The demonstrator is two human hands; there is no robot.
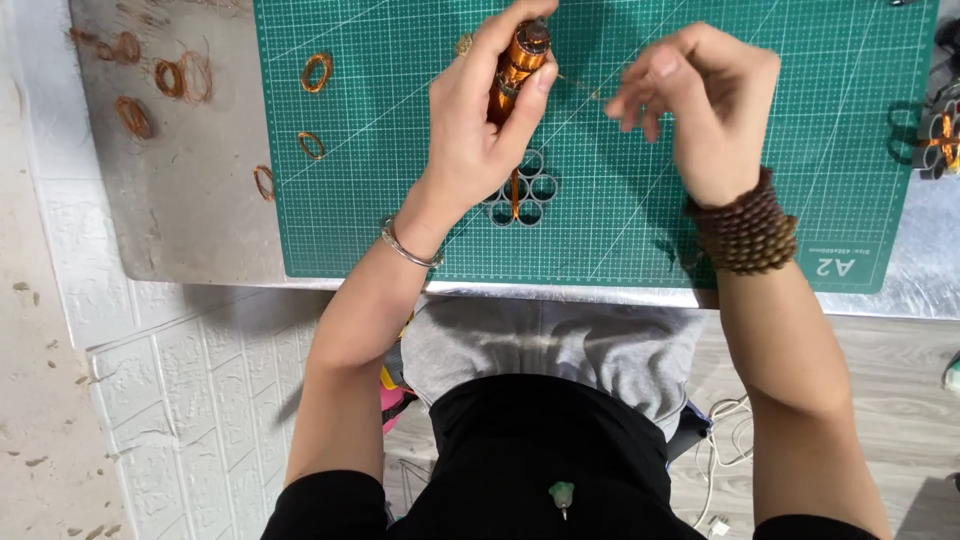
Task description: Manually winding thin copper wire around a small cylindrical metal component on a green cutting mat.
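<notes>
My left hand (478,120) is closed around a small cylinder wound with copper wire (518,66), held upright over a green cutting mat (400,230). My right hand (690,95) hovers just to its right, fingertips pinched on a thin strand of copper wire (580,86) that runs from the coil. Under my left hand lies a grey plastic holder made of several joined rings (524,195), with a copper strip across its middle. A silver bangle sits on my left wrist, a dark beaded bracelet on my right.
Loose copper wire loops (316,72) lie on the mat's left part and on the grey table surface (180,78) beside it. Another ring holder with copper parts (938,140) sits at the right edge. White cables (722,440) lie on the floor below.
</notes>
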